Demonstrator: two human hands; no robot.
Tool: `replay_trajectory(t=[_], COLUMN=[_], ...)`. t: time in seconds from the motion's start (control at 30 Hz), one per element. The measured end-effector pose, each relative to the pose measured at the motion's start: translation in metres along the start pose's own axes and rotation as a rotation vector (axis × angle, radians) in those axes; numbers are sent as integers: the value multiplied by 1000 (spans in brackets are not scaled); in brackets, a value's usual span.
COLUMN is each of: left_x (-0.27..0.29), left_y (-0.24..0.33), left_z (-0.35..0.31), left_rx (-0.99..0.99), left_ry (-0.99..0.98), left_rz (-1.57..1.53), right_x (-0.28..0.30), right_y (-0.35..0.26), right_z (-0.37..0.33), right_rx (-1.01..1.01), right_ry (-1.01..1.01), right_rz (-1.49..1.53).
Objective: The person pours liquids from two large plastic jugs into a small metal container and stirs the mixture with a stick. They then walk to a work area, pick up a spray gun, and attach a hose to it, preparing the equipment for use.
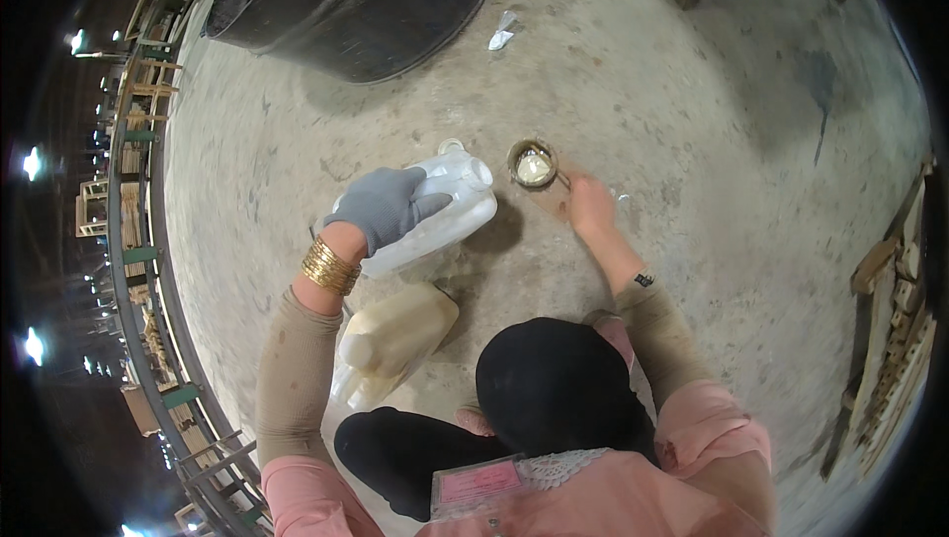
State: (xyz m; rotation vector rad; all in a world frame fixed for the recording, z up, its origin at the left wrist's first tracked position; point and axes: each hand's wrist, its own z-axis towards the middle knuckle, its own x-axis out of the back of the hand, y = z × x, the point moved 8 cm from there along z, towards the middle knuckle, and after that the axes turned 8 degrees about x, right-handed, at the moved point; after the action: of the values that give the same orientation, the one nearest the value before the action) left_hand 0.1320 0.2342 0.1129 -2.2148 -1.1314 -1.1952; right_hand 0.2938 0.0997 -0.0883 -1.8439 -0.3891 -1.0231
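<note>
Grey-gloved left hand [384, 209] clasps the white jug [445, 228], fingers curled; right of it, the right hand [590, 205] pinches a handled cup [514, 167].

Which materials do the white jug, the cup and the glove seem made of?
White jug: probably plastic, semi-glossy; it looks milky and translucent. Cup: perhaps metal, dull, with a brownish rim; too small to be certain. Glove: likely fabric, matte grey; it fits closely without shine.
</note>
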Motion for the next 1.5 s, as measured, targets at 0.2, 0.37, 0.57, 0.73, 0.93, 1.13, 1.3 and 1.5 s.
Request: replay_trajectory(t=[0.2,0.37,0.57,0.73,0.93,1.13,1.3,1.5], left_x=[-1,0,-2,-4,-7,-9,-12,-14], left_y=[13,22,39,51,58,68,78,89], left_z=[13,23,37,47,57,68,77,89], left_rx=[16,59,58,43,49,71,76,71], left_ry=[-12,-59,-114,-127,-118,-139,-149,-128], left_rz=[15,44,119,178,193,200,236,281], right_x=[23,33,33,29,30,35,44,47], right_y=[-6,-8,3,11,12,19,30,32], right_z=[8,2,-4,-3,9,11,18,15], right_rx=[63,129,48,63,69,10,-14,12], right_ry=[6,45,9,-19,32,83,14,20], right_rz=[29,52,155,179,164,95,166,132])
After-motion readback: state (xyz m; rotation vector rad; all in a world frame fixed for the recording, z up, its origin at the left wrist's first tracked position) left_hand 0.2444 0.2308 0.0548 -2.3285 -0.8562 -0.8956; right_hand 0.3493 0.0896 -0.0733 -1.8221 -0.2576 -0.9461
